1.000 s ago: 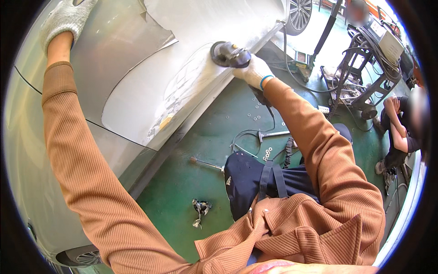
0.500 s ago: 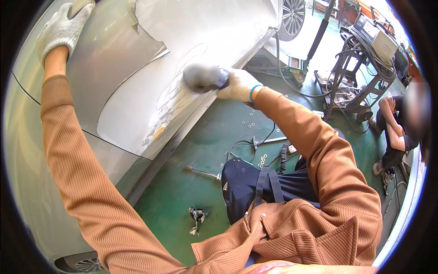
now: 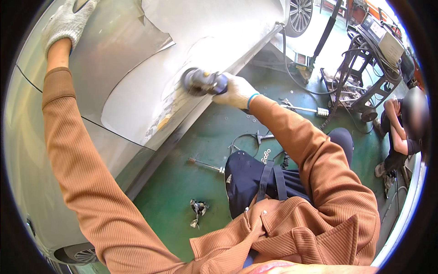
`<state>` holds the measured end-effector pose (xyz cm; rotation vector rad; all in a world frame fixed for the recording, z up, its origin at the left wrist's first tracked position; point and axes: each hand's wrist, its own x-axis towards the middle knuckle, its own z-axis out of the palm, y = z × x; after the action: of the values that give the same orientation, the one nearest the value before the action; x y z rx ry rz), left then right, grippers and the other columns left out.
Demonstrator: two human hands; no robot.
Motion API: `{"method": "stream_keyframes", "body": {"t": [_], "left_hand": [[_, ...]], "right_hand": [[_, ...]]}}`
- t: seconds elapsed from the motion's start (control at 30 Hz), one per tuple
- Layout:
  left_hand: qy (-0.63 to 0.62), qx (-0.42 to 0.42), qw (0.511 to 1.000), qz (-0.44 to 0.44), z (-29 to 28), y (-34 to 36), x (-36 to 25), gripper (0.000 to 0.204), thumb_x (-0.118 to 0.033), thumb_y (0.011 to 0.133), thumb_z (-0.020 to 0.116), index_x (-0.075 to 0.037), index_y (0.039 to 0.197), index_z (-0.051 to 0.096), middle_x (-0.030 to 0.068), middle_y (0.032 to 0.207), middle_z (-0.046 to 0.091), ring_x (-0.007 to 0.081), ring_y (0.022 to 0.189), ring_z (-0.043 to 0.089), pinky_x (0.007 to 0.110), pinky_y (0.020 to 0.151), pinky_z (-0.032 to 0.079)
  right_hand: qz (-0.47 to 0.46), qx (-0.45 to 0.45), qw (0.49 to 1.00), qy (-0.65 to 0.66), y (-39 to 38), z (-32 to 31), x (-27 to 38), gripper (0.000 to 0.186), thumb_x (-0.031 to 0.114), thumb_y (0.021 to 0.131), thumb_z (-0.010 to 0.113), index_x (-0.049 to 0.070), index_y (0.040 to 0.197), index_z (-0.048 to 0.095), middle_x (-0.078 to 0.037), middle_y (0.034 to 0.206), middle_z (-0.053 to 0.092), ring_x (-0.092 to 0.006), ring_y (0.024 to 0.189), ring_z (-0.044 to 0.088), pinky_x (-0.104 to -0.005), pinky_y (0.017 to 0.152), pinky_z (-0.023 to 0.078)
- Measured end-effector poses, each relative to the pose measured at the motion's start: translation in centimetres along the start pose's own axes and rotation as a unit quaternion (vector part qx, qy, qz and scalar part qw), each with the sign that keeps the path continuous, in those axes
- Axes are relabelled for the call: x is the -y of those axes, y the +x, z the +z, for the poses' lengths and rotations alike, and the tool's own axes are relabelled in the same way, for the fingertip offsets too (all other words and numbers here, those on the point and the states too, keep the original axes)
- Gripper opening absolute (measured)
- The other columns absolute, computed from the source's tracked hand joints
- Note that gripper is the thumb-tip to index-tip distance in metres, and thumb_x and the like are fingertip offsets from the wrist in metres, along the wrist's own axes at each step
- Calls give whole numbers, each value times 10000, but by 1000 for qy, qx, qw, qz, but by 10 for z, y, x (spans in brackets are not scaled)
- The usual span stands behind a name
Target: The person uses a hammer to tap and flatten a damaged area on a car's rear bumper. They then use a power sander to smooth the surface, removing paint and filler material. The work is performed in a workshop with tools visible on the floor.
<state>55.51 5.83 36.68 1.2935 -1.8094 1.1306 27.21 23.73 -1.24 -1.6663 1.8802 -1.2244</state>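
Observation:
My left hand (image 3: 68, 25), in a white knit glove, lies on the upper part of the silver car's side with thumb and fingers spread; the fingertips run to the picture's edge. Gloved too, my right hand (image 3: 237, 91) is wrapped round the grip of a power sander (image 3: 207, 82) with a round disc. The disc faces the lower door panel (image 3: 132, 98), beside a sanded patch (image 3: 171, 107) with streaks of bare metal; whether it touches cannot be made out. Above that panel, a grey sheet-like layer (image 3: 109, 50) ends in a ragged, lifted edge.
A tool with a long rod (image 3: 205, 164), several washers (image 3: 265, 156) and a crumpled rag (image 3: 198, 211) lie on the green floor. Another rod tool (image 3: 301, 108) lies past my right arm. A cart (image 3: 365, 77) carries a boxy machine with cables. Another person (image 3: 401, 123) sits at right, arms crossed.
The sander, blurred before, now shows sharply and sits slightly lower on the panel. My left hand stays on the car. The whole view has shifted slightly.

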Motion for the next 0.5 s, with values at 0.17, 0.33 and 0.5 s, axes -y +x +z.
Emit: {"method": "stream_keyframes", "body": {"t": [0.17,0.33,0.5], "left_hand": [[17,-26,999,-19,-7,5,3,1019,-905,859,554,-183,1578,558,130,1613,560,370,1490,513,506,1230,409],[5,-20,1000,-4,15,5,13,1025,-909,858,553,-188,1587,554,130,1608,568,371,1483,522,504,1236,396],[13,-24,1000,-15,5,6,7,1029,-909,860,553,-190,1595,548,142,1620,554,373,1493,515,503,1244,392]], "right_hand": [[120,16,993,13,1,-22,-21,591,407,758,822,63,1229,726,-244,1129,768,-408,1089,739,-416,971,577],[20,29,999,11,-18,19,-10,643,394,747,841,67,1279,688,-238,1161,757,-433,1118,715,-435,1008,556],[153,-27,987,50,-5,-9,-38,537,365,765,827,52,1192,737,-220,1089,775,-370,1036,747,-393,957,569]]}}
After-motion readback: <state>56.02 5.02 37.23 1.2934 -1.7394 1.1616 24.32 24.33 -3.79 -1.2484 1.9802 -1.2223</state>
